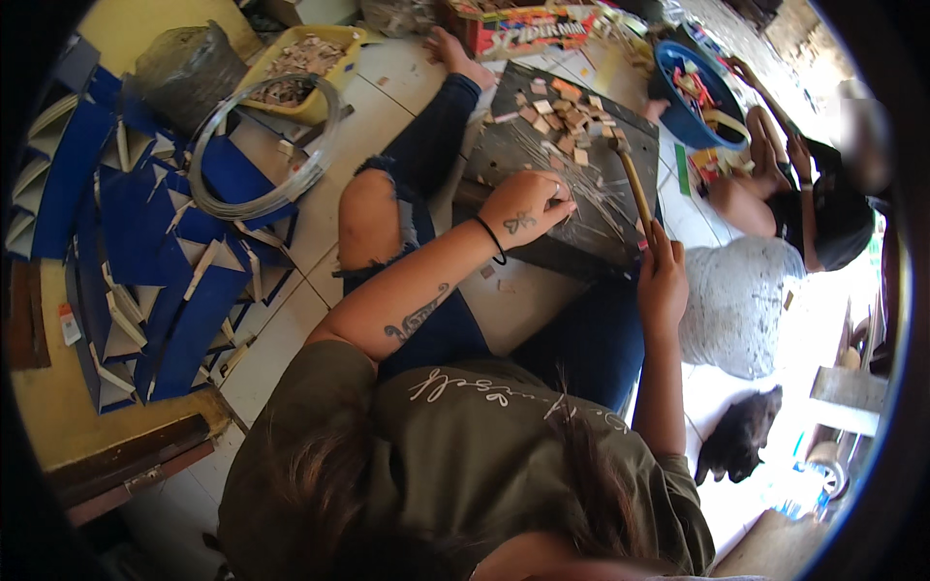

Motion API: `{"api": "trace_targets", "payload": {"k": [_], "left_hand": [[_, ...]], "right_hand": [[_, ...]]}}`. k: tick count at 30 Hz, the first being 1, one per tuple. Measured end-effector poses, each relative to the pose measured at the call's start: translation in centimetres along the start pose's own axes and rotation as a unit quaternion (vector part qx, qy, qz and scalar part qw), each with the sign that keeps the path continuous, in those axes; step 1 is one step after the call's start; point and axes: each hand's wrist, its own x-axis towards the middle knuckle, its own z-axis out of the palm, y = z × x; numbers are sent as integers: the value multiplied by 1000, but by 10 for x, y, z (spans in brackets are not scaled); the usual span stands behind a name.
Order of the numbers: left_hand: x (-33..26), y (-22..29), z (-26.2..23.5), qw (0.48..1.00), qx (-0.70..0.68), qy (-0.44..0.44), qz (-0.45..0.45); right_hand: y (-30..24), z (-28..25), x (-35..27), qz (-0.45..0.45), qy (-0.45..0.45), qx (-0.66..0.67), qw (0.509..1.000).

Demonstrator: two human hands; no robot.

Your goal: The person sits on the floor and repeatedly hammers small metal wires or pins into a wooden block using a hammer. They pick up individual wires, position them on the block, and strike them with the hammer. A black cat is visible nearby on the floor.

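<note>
My right hand [662, 281] grips a hammer [635, 189] by its wooden handle. The hammer's head hangs over the far right part of a dark low board [504, 97] between my legs. Fingers pinched together, my left hand [533, 205] is above the middle of that board. Whatever it holds is too small to make out. Beside its fingertips lies a spread of thin wire pieces [605, 201]. Small square wood pieces [562, 118] are scattered at the board's far end, near the hammer head.
Blue folded pieces [174, 281] are piled at left, a wire coil [199, 184] on them. Behind stands a yellow basin [334, 44] of wood bits. At right are a blue tub [678, 121], a seated person [838, 203], a filled plastic bag [741, 305] and a black cat [741, 436].
</note>
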Motion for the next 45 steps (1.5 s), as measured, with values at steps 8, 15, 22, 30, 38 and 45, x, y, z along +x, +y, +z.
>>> {"api": "trace_targets", "payload": {"k": [8, 15, 22, 30, 38, 45], "left_hand": [[34, -182, -186, 861, -273, 363, -229], [-29, -272, -185, 840, -266, 311, -357], [-20, -157, -99, 946, -125, 240, -180], [37, -52, -54, 980, 134, 108, 96], [108, -56, -18, 931, 319, 86, 154], [108, -52, -28, 953, 195, 116, 200]], "right_hand": [[14, 3, 7, -40, 95, -58, 993], [-7, 1, 11, -77, 68, -11, 995], [-39, 24, 40, -148, 6, -75, 986], [-34, 46, 69, -117, -73, -42, 990], [-30, 44, 73, -182, -12, 18, 983], [-32, 41, 82, -95, -91, 144, 981]]}}
